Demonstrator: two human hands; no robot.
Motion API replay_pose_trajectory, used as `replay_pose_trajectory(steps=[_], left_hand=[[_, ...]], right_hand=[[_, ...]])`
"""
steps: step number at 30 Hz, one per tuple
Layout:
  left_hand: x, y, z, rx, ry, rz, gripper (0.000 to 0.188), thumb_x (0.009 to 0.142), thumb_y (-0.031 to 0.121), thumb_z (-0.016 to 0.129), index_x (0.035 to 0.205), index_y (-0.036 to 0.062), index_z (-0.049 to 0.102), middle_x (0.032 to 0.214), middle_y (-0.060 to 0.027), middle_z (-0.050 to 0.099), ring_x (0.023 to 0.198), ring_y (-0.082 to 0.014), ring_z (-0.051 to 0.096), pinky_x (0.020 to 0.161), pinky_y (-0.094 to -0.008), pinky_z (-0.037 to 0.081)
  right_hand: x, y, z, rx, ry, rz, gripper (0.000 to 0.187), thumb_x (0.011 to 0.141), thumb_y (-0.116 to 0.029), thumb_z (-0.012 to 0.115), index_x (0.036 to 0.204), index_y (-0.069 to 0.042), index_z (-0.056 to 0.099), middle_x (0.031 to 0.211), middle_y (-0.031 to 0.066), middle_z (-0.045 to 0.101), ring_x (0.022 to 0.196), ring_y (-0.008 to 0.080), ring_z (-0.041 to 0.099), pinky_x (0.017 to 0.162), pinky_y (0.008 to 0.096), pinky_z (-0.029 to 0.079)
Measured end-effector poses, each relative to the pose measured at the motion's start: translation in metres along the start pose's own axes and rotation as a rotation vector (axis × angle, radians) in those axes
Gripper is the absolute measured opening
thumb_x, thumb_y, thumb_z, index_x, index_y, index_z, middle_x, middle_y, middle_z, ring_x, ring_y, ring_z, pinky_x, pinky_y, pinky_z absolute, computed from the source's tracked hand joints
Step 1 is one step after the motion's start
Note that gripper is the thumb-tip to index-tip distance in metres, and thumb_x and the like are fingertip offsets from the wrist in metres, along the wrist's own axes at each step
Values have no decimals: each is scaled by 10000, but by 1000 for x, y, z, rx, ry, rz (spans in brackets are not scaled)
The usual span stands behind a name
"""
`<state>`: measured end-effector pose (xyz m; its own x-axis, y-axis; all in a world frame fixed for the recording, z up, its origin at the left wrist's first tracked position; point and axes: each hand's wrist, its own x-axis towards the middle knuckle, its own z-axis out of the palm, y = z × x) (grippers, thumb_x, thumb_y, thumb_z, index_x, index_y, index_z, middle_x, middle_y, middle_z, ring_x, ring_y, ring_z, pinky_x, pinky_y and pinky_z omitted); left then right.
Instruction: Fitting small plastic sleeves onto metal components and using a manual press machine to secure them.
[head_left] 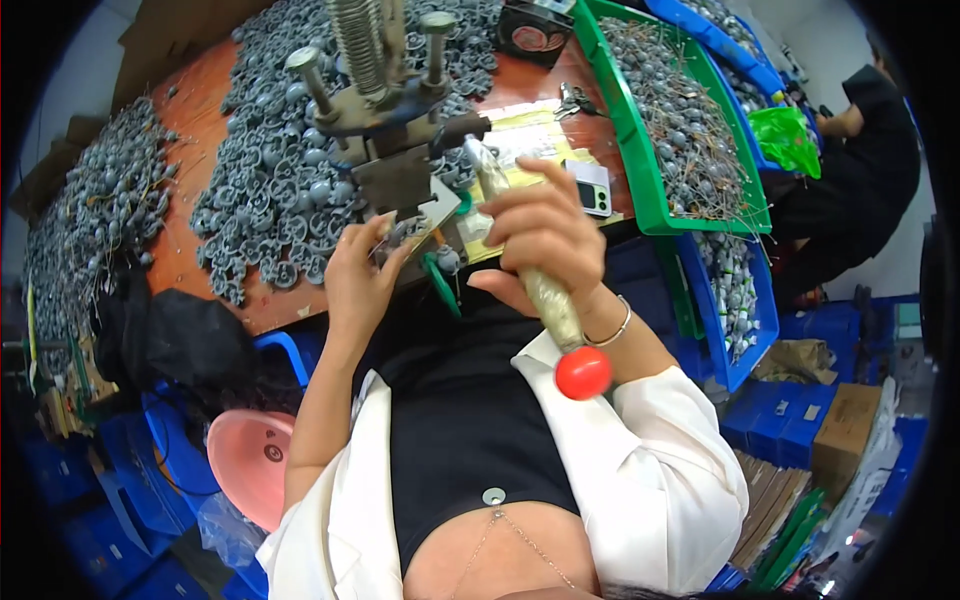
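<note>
A hand press (390,110) with a coil spring and two upright bolts stands before me at the table's edge. My right hand (548,235) is closed loosely round its lever (553,305), which is wrapped in shiny tape and ends in a red ball knob (583,373). My left hand (362,270) is at the press's lower end, thumb and fingers pinched together on a small grey part (398,236) beneath the ram. Fingers and press hide most of that part. Just right of it are a metal plate (438,206) and green pieces (440,285) on the press.
Grey plastic rings and balls (285,160) heap across the reddish table (185,190). At right stands a green crate (655,200) of wired grey balls, beside blue crates (765,340). A phone (590,188), pliers (576,100) and a fan (535,35) lie nearby. Another person (850,190) sits far right.
</note>
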<state>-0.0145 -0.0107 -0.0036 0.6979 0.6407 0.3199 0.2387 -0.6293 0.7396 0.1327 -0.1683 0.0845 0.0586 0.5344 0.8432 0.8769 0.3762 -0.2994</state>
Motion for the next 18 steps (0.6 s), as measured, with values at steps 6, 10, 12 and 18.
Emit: replay_pose_trajectory(steps=[6,10,12,18], left_hand=[[-20,10,-11,-24,-314,67,142,859,123,595,859,4,673,585,-73,566,480,-164,526,487,-284,410],[-35,50,-37,-829,-788,-428,218,907,123,533,856,-52,652,637,-83,629,474,-101,536,452,-206,418],[-36,42,-47,-1044,-770,-528,240,922,152,528,888,-62,631,680,-125,642,490,-123,566,466,-213,448],[66,-79,-167,-1250,361,-333,299,971,255,443,1075,16,591,1032,-107,652,903,-140,637,740,-290,544]], right_hand=[[34,44,-4,83,278,365,224,811,-35,671,1016,19,596,971,77,629,894,135,605,813,261,478],[12,77,-14,99,179,592,115,820,-50,668,907,19,642,866,36,655,823,84,611,753,225,480],[-4,91,-34,22,178,705,119,836,-64,650,914,26,647,804,25,657,761,90,615,679,215,479],[-59,171,-147,-860,104,755,165,825,-166,626,889,-27,687,815,124,680,702,220,652,648,314,496]])
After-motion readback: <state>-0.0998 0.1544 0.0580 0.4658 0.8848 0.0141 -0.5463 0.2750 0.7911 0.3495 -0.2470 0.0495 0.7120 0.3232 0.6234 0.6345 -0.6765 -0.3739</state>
